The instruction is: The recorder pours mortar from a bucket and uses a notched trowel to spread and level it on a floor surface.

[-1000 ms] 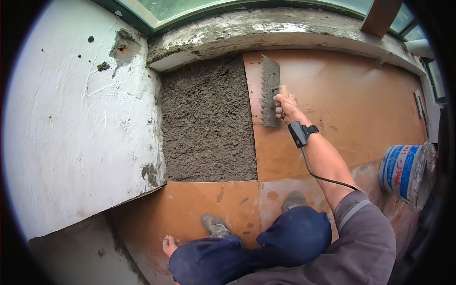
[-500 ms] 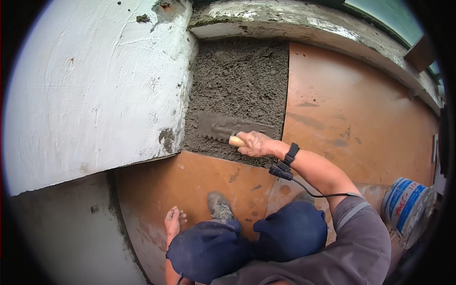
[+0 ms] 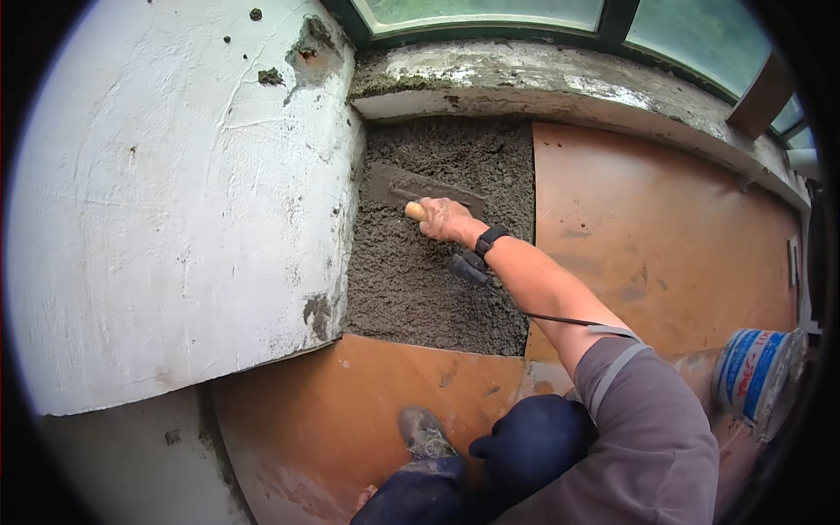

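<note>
My right hand (image 3: 444, 219) is wrapped round the pale wooden handle of a notched trowel (image 3: 404, 184). The trowel's flat grey blade rests on a bed of rough, damp mortar (image 3: 420, 284), in its far half. Close to that hand, a black strap with a small device and a cable sits on my wrist. Of my left hand (image 3: 366, 497), only a little shows beside my knee at the lower edge. Its fingers are mostly hidden.
Brown floor tiles (image 3: 665, 236) border the mortar on the right and near sides. A white wall (image 3: 184, 201) stands on the left, a worn ledge (image 3: 525, 74) under windows at the back. A blue-and-white bucket (image 3: 754, 376) is at the right.
My right hand has carried the trowel away from me across the mortar, toward the ledge. My left hand has slipped mostly behind my knee. The view has tilted up, showing more window.
</note>
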{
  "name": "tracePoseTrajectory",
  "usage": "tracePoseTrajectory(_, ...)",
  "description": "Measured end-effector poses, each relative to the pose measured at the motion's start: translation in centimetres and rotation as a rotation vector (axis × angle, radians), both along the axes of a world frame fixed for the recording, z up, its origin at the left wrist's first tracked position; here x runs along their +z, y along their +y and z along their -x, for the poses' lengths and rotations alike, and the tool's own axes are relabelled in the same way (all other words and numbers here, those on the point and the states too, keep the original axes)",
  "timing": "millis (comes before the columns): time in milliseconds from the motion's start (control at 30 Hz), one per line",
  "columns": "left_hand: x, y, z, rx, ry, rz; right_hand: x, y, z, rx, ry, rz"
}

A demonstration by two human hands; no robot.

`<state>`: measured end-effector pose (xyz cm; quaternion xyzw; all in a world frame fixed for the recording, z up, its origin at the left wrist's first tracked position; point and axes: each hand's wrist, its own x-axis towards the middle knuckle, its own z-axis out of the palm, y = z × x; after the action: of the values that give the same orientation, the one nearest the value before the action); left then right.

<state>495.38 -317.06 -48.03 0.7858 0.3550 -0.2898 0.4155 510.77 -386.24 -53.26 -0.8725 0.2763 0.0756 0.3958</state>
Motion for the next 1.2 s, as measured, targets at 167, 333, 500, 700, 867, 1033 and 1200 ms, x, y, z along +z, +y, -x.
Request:
tracePoseTrajectory(167, -1.7, 0.0, -0.1, -0.001, 0.029, -0.022, -0.4, -5.3, 1.6, -0.43, -0.027, 0.023)
tracePoseTrajectory(333, -2.3, 0.0, -0.8, -0.003, 0.049, -0.033, -2.9, -4.9, 4.1, -0.859, -0.376, -0.052)
tracePoseTrajectory(500, -3.4, -0.3, -1.7, -0.012, 0.072, -0.042, -2.1, -4.6, 0.5, -1.059, -0.611, -1.169)
tracePoseTrajectory(700, -4.5, -0.1, -2.0, -0.018, 0.111, -0.064, -2.3, -4.4, -5.9, -0.891, -0.49, -1.263)
tracePoseTrajectory(867, -4.9, 0.4, -2.1, -0.033, 0.131, -0.095, -0.7, -2.7, -7.7, -0.795, -0.386, -1.149)
tracePoseTrajectory(1033, -6.2, 2.1, -2.3, -0.136, 0.135, -0.073, 0.7, -4.6, -6.9, -0.584, -0.137, -0.826)
tracePoseTrajectory(1200, -7.2, 4.3, -1.6, -0.341, -0.137, -0.045, 2.8, -8.4, -1.2, -0.133, -0.071, -0.381)
